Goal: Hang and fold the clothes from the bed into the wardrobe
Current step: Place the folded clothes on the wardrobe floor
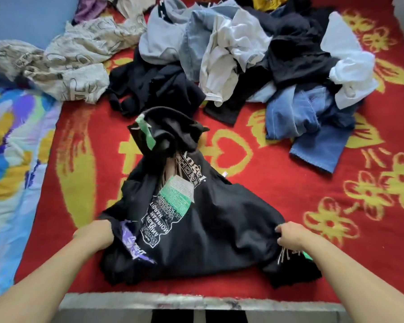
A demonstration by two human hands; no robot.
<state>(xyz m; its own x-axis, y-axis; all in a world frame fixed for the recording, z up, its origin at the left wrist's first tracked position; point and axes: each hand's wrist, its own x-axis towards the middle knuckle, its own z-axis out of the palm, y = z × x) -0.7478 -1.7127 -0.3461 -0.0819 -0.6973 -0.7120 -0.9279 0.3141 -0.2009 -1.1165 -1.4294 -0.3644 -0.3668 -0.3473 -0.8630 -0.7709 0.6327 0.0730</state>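
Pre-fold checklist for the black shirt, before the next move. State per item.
1. Both hands grip the black shirt: left hand and right hand bunch cloth at opposite sides. Ok.
2. Shirt spread flat: far end is humped and creased. Not ok.
3. Shirt apart from the clothes pile: red blanket shows between them. Ok.
4. Blanket space beside the shirt: bare to its right. Ok.
5. Shirt on the bed: near hem lies close to the bed edge. Ok.
6. Wardrobe ready: out of view. Cannot tell.
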